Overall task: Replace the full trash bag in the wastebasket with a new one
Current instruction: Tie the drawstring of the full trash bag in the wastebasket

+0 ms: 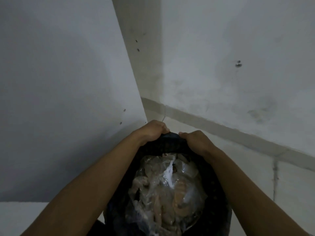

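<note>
A black trash bag (172, 142) lines a dark wastebasket (216, 189) at the bottom centre of the head view. It is filled with crumpled clear plastic and brownish waste (167, 189). My left hand (151, 132) and my right hand (196, 140) both grip the bag's far rim, a small gap apart, fingers curled over the edge. My forearms reach over the bin on either side. The basket's lower part is out of frame.
The bin stands in a corner. A white panel (59, 99) rises close on the left, a grey scuffed wall (238, 74) with a baseboard (221, 132) runs on the right, and pale floor tiles (272, 181) lie to the right.
</note>
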